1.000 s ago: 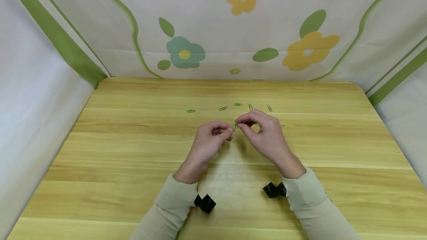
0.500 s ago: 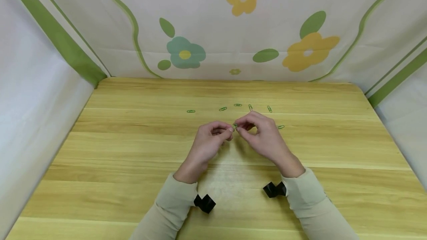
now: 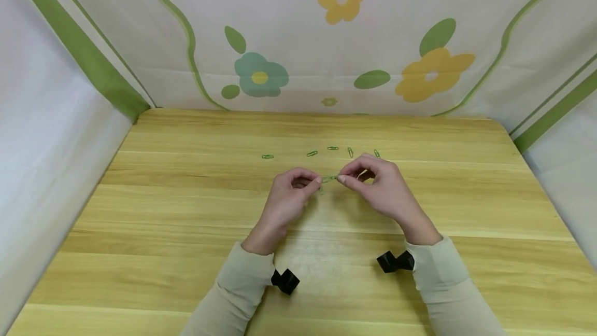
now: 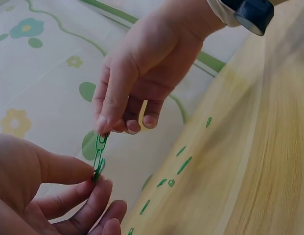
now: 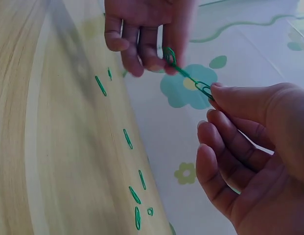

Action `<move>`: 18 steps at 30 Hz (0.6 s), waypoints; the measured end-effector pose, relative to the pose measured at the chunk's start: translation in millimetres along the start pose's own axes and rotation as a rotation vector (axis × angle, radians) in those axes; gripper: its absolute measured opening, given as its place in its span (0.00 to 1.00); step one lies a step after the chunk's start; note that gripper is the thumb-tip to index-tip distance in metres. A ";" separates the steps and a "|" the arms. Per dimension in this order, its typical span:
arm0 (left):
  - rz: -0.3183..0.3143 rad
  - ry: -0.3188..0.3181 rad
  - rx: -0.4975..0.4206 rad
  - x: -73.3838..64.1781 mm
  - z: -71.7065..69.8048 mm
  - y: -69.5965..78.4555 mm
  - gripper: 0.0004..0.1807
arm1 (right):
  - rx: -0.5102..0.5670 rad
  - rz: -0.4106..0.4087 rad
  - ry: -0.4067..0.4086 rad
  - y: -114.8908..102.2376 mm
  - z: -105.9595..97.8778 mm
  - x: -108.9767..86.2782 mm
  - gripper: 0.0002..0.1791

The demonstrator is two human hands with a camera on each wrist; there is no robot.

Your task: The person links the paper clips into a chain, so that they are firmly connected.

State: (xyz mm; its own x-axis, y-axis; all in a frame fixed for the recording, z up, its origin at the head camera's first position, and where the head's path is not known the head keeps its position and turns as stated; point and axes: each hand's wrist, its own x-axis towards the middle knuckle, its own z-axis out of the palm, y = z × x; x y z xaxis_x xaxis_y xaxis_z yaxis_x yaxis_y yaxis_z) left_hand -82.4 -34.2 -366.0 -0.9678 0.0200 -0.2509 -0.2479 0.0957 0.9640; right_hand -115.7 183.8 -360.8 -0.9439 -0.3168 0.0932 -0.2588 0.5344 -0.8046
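Between my two hands, raised over the table, stretches a short chain of linked green paper clips [image 3: 329, 178]. My left hand [image 3: 293, 198] pinches it between thumb and fingertips, and one clip hangs below those fingers. The far end is pinched by my right hand [image 3: 382, 191], its thumb and index finger on an end clip [image 5: 204, 90]. In the left wrist view the chain's clips [image 4: 101, 142] run nearly in a line, with another clip bunched at the left fingertips. Parts of the end clips are hidden under the fingers.
Beyond the hands, several loose green paper clips lie scattered on the wooden table [image 3: 186, 211], among them one at the left [image 3: 267, 156] and one near the middle [image 3: 332, 148]. A flower-printed curtain [image 3: 303, 40] stands behind the table's far edge.
My right hand has moved right, away from the left, and the linked clips now show stretched between them. The left hand has barely shifted; a loose clip at the right is now hidden.
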 end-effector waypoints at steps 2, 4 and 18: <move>0.011 0.015 0.020 0.3 0.6 -0.9 0.06 | 0.004 0.009 -0.006 -0.5 -0.3 -0.2 0.03; 0.021 0.022 0.041 0.5 1.1 -1.7 0.06 | 0.008 0.014 -0.016 -1.3 0.1 -0.4 0.03; 0.140 -0.133 0.230 -0.6 4.0 -2.0 0.07 | 0.004 -0.009 -0.096 -5.5 6.1 -0.8 0.03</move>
State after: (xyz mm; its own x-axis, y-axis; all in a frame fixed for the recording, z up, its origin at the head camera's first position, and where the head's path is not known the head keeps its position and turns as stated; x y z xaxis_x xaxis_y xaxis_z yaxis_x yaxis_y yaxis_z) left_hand -81.1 -30.4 -368.1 -0.9740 0.1774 -0.1406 -0.0812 0.3056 0.9487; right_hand -112.3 176.4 -359.9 -0.9175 -0.3952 0.0443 -0.2662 0.5277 -0.8066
